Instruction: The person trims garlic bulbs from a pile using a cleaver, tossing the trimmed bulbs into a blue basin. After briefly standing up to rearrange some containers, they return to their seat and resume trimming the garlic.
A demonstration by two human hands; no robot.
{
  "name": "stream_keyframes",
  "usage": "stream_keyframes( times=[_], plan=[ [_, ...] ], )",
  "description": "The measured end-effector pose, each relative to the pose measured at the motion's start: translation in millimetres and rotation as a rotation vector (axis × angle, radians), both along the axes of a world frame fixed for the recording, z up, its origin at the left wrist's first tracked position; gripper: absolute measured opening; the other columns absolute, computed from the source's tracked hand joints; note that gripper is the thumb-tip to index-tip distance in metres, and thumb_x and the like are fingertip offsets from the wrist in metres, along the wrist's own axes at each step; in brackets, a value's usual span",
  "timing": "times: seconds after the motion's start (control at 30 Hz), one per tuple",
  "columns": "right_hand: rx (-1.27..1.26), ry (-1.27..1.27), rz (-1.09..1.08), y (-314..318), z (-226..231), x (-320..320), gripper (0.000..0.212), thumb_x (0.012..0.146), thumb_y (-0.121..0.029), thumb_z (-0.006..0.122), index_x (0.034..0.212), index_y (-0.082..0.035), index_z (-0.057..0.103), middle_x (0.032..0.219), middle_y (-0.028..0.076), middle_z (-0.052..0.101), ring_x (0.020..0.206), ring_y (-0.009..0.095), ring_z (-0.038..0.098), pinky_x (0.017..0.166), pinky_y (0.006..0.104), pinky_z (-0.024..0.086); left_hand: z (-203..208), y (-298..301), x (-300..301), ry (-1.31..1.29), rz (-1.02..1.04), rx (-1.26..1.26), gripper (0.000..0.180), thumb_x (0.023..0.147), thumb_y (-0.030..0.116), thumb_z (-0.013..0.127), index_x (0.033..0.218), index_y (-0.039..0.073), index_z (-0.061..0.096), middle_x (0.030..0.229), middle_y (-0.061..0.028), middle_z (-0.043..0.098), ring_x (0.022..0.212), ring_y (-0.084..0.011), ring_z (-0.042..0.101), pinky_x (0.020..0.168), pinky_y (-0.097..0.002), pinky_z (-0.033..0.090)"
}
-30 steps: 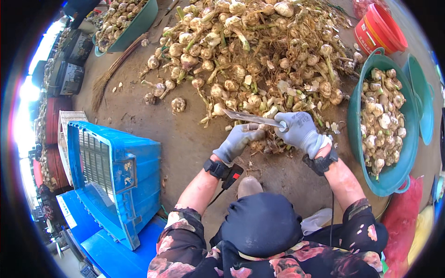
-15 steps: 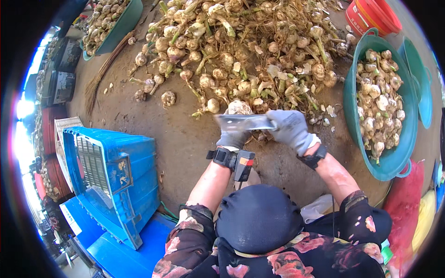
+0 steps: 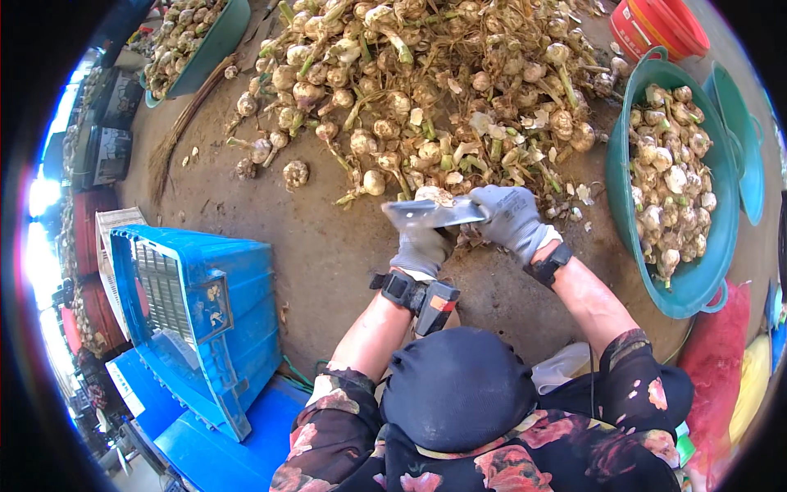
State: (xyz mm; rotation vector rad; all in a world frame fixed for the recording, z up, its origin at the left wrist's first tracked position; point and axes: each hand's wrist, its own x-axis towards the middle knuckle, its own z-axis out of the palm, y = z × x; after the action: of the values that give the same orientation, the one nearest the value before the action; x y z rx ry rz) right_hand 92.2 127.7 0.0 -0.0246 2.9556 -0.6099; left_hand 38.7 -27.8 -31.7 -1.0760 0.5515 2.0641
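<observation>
Right hand [image 3: 512, 220]: grey-gloved, closed round the handle of a flat steel cleaver blade [image 3: 433, 214].
Left hand [image 3: 420, 248]: grey-gloved, curled under the blade, gripping a pale garlic bulb [image 3: 434, 195].
Loose garlic heap [image 3: 426, 74]: just beyond both hands.
Teal plastic tub [image 3: 625, 205]: right of right hand.

A red mesh sack [image 3: 707, 361] lies at the right edge, just beside the green tub; a yellow sack [image 3: 750, 385] lies against its outer side. At the far left, near the blown-out rim, stand dark boxes [image 3: 102, 152] with pale panels, possibly labelled cartons. No screens show.
</observation>
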Motion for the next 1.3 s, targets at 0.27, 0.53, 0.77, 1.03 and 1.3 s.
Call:
stream_keyframes(
  times=[0.27, 0.53, 0.77, 1.03, 1.3],
  plan=[
    [-0.038, 0.065, -0.621, 38, -30, 22, 0.017, 0.073, -0.024, 0.054, 0.085, -0.015, 0.060, 0.076, 0.008, 0.062, 0.074, 0.030, 0.058, 0.067, 0.0388, 0.046, 111, 60, -12, 0.687, -0.324, 0.248, 0.038, 0.083, 0.036, 0.044, 0.105, 0.007, 0.053, 0.105, -0.0080, 0.054, 0.091, -0.0177, 0.054, 0.083, -0.0316, 0.041],
    [-0.308, -0.289, -0.728, 55, -20, 53, 0.020, 0.068, -0.029, 0.060, 0.081, -0.014, 0.059, 0.076, 0.010, 0.061, 0.071, 0.029, 0.058, 0.061, 0.0367, 0.045, 26, -38, -151, 1.547, -0.935, -1.718, 0.044, 0.069, 0.001, 0.059, 0.112, 0.008, 0.049, 0.118, -0.0141, 0.045, 0.104, -0.0282, 0.048, 0.090, -0.0331, 0.040],
    [-0.161, -0.172, -0.542, 44, -21, 52, 0.019, 0.067, -0.028, 0.059, 0.082, -0.016, 0.059, 0.075, 0.010, 0.061, 0.072, 0.029, 0.058, 0.063, 0.0367, 0.046, -1, -31, -148, 1.120, -0.880, -1.217, 0.031, 0.073, 0.016, 0.062, 0.101, 0.005, 0.057, 0.080, -0.0060, 0.062, 0.072, -0.0201, 0.060, 0.067, -0.0295, 0.048],
    [-0.237, 0.080, -0.228, 4, 34, -9, 0.011, 0.073, -0.020, 0.050, 0.081, -0.015, 0.055, 0.069, 0.009, 0.058, 0.070, 0.030, 0.058, 0.060, 0.0374, 0.045, 42, -7, -47, 1.192, -1.258, -0.743, 0.031, 0.073, 0.020, 0.065, 0.093, -0.002, 0.059, 0.077, -0.0095, 0.063, 0.063, -0.0118, 0.060, 0.057, -0.0233, 0.048],
    [0.067, -0.287, -0.493, 52, -12, 41, 0.015, 0.077, -0.018, 0.046, 0.088, -0.014, 0.056, 0.076, 0.013, 0.059, 0.069, 0.029, 0.059, 0.063, 0.0391, 0.046, 13, -32, -44, 0.184, -0.253, 0.058, 0.023, 0.081, 0.030, 0.046, 0.078, 0.007, 0.052, 0.068, -0.0082, 0.056, 0.059, -0.0212, 0.055, 0.049, -0.0285, 0.045]
  ],
)
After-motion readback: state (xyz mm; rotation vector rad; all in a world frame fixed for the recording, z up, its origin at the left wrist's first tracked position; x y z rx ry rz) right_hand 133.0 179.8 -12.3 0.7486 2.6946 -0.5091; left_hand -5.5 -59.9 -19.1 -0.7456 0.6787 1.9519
